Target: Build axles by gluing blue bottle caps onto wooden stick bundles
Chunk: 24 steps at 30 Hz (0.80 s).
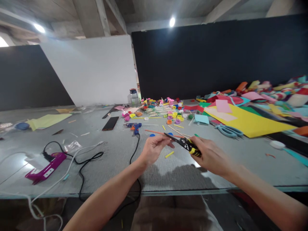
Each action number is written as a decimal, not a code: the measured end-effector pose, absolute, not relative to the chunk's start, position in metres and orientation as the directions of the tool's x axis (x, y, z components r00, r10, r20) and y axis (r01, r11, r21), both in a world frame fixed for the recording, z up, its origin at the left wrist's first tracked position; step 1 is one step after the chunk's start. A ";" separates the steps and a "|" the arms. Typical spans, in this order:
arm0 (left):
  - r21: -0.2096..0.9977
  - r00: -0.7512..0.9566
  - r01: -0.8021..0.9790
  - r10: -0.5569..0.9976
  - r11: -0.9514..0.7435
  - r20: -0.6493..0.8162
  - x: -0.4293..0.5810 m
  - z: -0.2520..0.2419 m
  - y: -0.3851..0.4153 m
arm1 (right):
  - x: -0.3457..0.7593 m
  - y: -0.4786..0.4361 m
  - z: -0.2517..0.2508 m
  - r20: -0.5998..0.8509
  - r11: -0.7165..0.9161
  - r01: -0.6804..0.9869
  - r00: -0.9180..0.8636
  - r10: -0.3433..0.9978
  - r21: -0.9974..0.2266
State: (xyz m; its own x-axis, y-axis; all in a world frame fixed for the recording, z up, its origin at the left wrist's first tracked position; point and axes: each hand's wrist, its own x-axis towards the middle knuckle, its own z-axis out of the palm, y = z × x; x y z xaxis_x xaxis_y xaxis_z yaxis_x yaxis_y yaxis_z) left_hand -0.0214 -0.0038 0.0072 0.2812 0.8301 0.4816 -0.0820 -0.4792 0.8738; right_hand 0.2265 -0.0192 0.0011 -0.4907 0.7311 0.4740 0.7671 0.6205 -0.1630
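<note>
My right hand (207,152) is wrapped around the handles of black-and-yellow scissors (186,144), whose dark blades point left toward my other hand. A thin orange stick (154,131) runs across just behind the fingers of my left hand (155,147), which are pinched together near the blade tips. The stick passes close to the blades; whether they touch it is unclear. Short yellow pieces (169,154) and pale thin sticks (179,132) lie on the table around my hands. A blue glue gun (136,127) rests to the left, its black cord trailing toward me.
A purple power strip (47,168) with tangled cables lies at the left. Farther back are a phone (110,123), a jar (133,97) and colourful caps (178,117). Blue-handled scissors (229,131) and a yellow sheet (250,122) are on the right.
</note>
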 end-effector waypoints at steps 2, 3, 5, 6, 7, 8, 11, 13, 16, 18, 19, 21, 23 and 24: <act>0.875 0.303 -0.083 0.824 -0.478 0.479 -0.021 0.009 -0.004 | 0.227 -0.019 0.002 0.461 0.633 0.753 -0.504 0.730 -0.179; 0.875 0.317 -0.084 0.819 -0.478 0.478 -0.021 0.009 -0.003 | 0.227 -0.019 0.003 0.455 0.646 0.740 -0.517 0.725 -0.189; 0.875 0.346 -0.085 0.810 -0.476 0.474 -0.021 0.010 -0.003 | 0.227 -0.020 0.005 0.454 0.675 0.708 -0.541 0.708 -0.208; 0.876 0.359 -0.085 0.806 -0.474 0.471 -0.022 0.010 -0.003 | 0.228 -0.020 0.006 0.456 0.687 0.696 -0.552 0.699 -0.211; 0.878 0.371 -0.087 0.803 -0.471 0.467 -0.022 0.010 -0.003 | 0.228 -0.019 0.006 0.458 0.695 0.688 -0.559 0.691 -0.208; 0.880 0.381 -0.089 0.800 -0.466 0.462 -0.023 0.011 -0.002 | 0.229 -0.019 0.006 0.461 0.700 0.686 -0.564 0.685 -0.201; 0.888 0.410 -0.100 0.794 -0.449 0.448 -0.023 0.012 -0.003 | 0.232 -0.019 0.006 0.470 0.701 0.694 -0.570 0.674 -0.163; 0.893 0.429 -0.106 0.790 -0.437 0.438 -0.024 0.012 -0.003 | 0.234 -0.019 0.006 0.486 0.699 0.702 -0.567 0.665 -0.136; 0.906 0.457 -0.112 0.788 -0.409 0.412 -0.024 0.012 -0.003 | 0.235 -0.019 0.005 0.486 0.683 0.725 -0.565 0.667 -0.095; 0.917 0.475 -0.115 0.790 -0.381 0.388 -0.025 0.011 -0.002 | 0.236 -0.020 0.006 0.470 0.669 0.738 -0.564 0.679 -0.082; 0.923 0.484 -0.116 0.791 -0.366 0.375 -0.025 0.011 -0.001 | 0.236 -0.020 0.006 0.462 0.665 0.743 -0.562 0.686 -0.082; 0.933 0.501 -0.120 0.791 -0.339 0.351 -0.026 0.009 0.000 | 0.237 -0.019 0.006 0.452 0.656 0.749 -0.557 0.697 -0.090; 0.941 0.517 -0.125 0.789 -0.315 0.333 -0.026 0.008 0.001 | 0.238 -0.019 0.005 0.445 0.653 0.750 -0.552 0.705 -0.105; 0.944 0.524 -0.128 0.787 -0.304 0.325 -0.026 0.008 0.001 | 0.238 -0.019 0.004 0.444 0.654 0.747 -0.550 0.707 -0.115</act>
